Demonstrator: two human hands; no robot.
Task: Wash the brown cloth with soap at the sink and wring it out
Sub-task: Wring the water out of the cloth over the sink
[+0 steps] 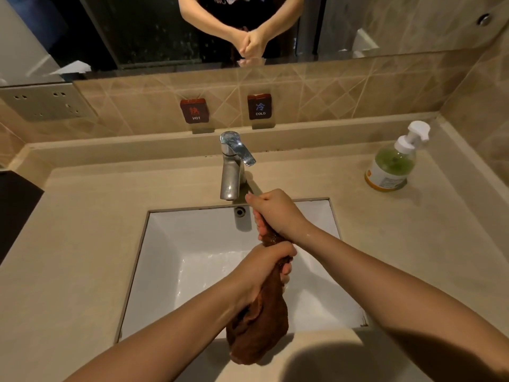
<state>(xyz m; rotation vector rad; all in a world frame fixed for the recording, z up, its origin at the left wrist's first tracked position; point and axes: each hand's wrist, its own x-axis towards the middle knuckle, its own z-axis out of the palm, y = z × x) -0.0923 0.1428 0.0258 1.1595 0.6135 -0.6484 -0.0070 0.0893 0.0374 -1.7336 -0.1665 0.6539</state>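
The brown cloth (261,326) is twisted into a thick rope over the white sink (198,244). My right hand (275,210) grips its far end, just below the faucet spout. My left hand (264,263) grips the middle of the cloth, closer to me. The loose wet end hangs down past the sink's front rim. The soap bottle (394,164), green liquid with a white pump, stands on the counter at the back right. No water stream shows from the faucet (234,166).
A beige counter (82,244) surrounds the sink. HOT (194,110) and COLD (259,106) signs sit on the tiled wall behind the faucet. A mirror above reflects my clasped hands. Wall sockets (44,102) are at the far left.
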